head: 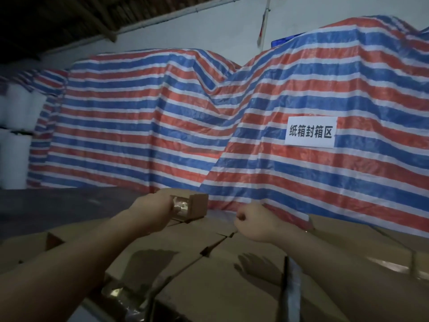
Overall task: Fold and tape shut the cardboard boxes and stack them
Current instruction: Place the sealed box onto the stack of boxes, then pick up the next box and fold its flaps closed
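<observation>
Fingers [160, 203] of the left hand [151, 206] curl round a brown tape dispenser [190, 209] just left of the frame's centre, in its lower half, while those of the right hand [251, 219] are curled into a loose fist; whether they pinch the tape's end cannot be told. Largest in view is a red, white and blue striped tarpaulin [162, 117], draped over bulky shapes across the whole middle of the frame, with a white paper sign [310, 132] printed in black characters fixed to it at right of centre. Above it runs a pale wall [209, 29], and dark roof timbers fill the upper left corner. Across the bottom of the frame lies a large cardboard box [220, 287], its top flaps folded shut with the seam [218, 242] running diagonally from the lower left toward the hands. Both forearms reach over this box toward its far edge, where the dispenser sits touching the cardboard. More flat cardboard [371, 231] lies at the lower right, and a dark floor [58, 205] shows at middle left. White rolls [14, 117] stand at the far left edge.
</observation>
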### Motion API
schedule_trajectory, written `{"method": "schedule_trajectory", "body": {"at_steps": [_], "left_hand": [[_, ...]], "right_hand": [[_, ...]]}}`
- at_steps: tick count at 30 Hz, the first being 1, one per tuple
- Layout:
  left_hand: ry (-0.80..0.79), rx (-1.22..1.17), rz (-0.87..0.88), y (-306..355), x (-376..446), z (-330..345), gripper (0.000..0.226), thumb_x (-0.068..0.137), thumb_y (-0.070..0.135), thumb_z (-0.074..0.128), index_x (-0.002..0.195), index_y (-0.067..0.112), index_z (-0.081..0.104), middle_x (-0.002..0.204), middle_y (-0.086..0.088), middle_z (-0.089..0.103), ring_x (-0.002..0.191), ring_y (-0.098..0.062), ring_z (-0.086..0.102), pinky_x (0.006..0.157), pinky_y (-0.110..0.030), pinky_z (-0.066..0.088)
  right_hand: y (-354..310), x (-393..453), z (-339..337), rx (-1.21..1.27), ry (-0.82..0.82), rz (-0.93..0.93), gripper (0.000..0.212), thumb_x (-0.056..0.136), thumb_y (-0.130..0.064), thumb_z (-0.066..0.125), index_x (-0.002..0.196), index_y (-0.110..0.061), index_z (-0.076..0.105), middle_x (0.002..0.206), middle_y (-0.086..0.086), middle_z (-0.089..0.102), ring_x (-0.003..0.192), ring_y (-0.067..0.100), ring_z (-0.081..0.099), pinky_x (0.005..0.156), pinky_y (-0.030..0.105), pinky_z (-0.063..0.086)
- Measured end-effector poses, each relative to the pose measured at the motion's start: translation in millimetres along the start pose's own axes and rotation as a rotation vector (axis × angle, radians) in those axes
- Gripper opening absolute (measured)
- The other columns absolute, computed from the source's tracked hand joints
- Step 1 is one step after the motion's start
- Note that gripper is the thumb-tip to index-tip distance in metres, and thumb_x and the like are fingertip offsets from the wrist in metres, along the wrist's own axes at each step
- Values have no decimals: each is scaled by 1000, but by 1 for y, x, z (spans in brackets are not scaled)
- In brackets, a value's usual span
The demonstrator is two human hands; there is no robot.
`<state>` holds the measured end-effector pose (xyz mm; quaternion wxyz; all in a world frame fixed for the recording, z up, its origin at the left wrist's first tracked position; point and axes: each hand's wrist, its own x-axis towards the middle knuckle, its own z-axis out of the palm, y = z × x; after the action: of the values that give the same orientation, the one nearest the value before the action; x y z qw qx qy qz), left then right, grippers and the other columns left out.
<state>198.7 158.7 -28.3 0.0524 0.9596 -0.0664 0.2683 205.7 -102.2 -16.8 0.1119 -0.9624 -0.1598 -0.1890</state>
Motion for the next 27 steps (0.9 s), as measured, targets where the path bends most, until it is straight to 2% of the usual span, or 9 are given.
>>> {"method": "schedule_trajectory", "body": {"at_steps": [2,5,8,10,13,16,20,23,27], "left_hand": [[30,-36,-11,-14,19,18,20,102,42,43,102,28,57,89,11,59,85,-7,61,83,-27,53],[51,-2,-70,-25,52,46,21,101,46,43,101,29,56,83,10,57,75,-6,59,74,-27,54],[58,65,-100,-30,91,68,3,96,25,58,98,25,61,85,7,60,77,-10,61,73,-28,55],[19,98,-63,-31,117,81,14,92,19,61,106,24,61,97,3,64,86,-14,63,81,-33,56],[-29,180,18,-28,151,99,43,92,21,60,133,26,49,128,-2,56,110,-21,58,90,-37,53],[-85,494,63,-29,178,121,47,96,29,55,142,23,46,154,-9,30,135,-29,37,108,-47,40],[-200,664,72,-39,199,145,61,97,33,55,152,21,32,164,-7,4,149,-31,9,118,-53,20],[-226,645,79,-43,207,152,61,95,28,58,151,21,35,163,-7,10,148,-30,14,117,-53,23],[-115,622,210,-43,221,143,53,96,25,52,147,20,39,155,-4,34,140,-21,35,115,-44,27]], "right_hand": [[-1,28,15,-58,-112,3,24,96,-33,52,78,-22,63,84,-1,65,78,14,61,74,32,56],[-7,72,34,-164,-243,-39,28,98,-38,46,114,-24,64,120,1,62,110,20,58,99,39,50],[-8,113,54,-240,-292,-82,48,101,-41,41,147,-25,42,152,5,42,136,26,41,114,42,36],[-7,137,67,-300,-296,-120,62,102,-40,41,159,-26,19,164,7,20,148,29,24,120,45,25],[-9,166,84,-391,-248,-184,68,100,-37,45,159,-32,12,166,8,11,151,33,15,122,51,16],[-9,188,99,-408,-219,-227,64,98,-36,50,156,-36,22,163,11,17,149,34,17,121,55,13],[-1,206,109,-403,-208,-261,57,97,-32,52,151,-39,33,163,10,16,150,33,13,121,56,8],[3,212,115,-398,-214,-249,61,98,-30,52,153,-41,29,164,10,13,151,33,10,122,55,8],[0,213,111,-469,-152,-317,74,95,-26,55,158,-37,17,166,15,-2,153,35,0,121,56,1]]}}
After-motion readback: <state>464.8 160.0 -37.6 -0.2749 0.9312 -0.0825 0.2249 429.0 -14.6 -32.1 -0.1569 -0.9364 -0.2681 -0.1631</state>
